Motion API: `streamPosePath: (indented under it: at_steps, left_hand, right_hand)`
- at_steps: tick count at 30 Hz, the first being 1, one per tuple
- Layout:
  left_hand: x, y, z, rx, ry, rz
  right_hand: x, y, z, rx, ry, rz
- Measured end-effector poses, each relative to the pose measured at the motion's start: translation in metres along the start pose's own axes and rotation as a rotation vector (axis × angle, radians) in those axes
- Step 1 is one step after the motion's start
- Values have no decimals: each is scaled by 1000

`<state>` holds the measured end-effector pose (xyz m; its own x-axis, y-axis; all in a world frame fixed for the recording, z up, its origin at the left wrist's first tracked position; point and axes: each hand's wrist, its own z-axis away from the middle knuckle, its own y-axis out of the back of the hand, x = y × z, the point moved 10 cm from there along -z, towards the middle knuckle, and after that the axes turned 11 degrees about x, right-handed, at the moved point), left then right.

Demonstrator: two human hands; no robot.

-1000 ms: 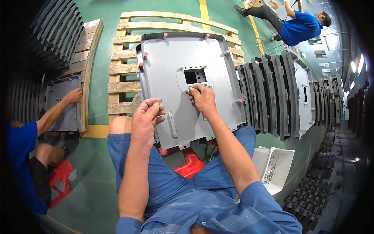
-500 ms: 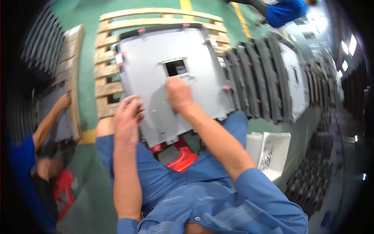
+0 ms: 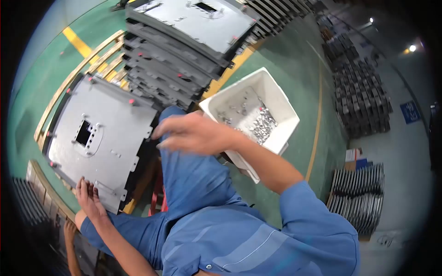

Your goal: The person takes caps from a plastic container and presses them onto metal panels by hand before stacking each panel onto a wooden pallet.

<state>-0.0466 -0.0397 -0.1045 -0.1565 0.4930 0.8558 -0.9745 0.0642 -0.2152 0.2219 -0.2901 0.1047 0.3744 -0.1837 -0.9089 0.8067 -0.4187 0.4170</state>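
Note:
A flat grey metal panel (image 3: pixel 108 133) with a rectangular cut-out and red-tipped pegs lies in front of me. My left hand (image 3: pixel 92 200) is at its near left edge, fingers loosely apart, appearing to rest on the surface. Past the panel's near right edge, my right hand (image 3: pixel 195 133) hovers over my knee, blurred by motion. Its fingers are stretched out and somewhat apart, and I see nothing between them. Right beside that hand and forearm stands a white bin (image 3: pixel 281 94) holding many small shiny metal parts (image 3: pixel 262 126).
A wooden pallet (image 3: pixel 55 108) lies under the panel. Behind it rises a stack of similar dark-framed panels (image 3: pixel 170 60). More stacked parts (image 3: pixel 361 99) stand at the far right. Another person's hand (image 3: pixel 69 230) shows at lower left, near another stack.
My view has swung to the right, bringing the bin nearer the middle. My right hand has left the area by the cut-out and moved right, towards the bin. My left hand stays by the panel edge.

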Motion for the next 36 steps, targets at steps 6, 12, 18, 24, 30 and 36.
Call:
streamPosePath:
  at_steps: [6,12,18,24,30,36]
  left_hand:
    - [-3,-6,8,28,-204,-126]
    - [-16,-33,27,-135,-268,-348]
    - [-47,-64,59,-196,-232,-419]
    - [-60,-93,84,-332,-289,-559]
    - [-60,-95,87,-312,-322,-643]
    - [-61,-98,93,-333,-319,-694]
  right_hand:
    - [149,222,160,766,-697,259]
    - [191,207,185,238,-517,893]
    - [213,178,180,33,-580,734]
    - [215,153,168,-16,-614,775]
    - [215,124,155,-164,-507,1004]
    - [218,127,155,-190,-546,926]
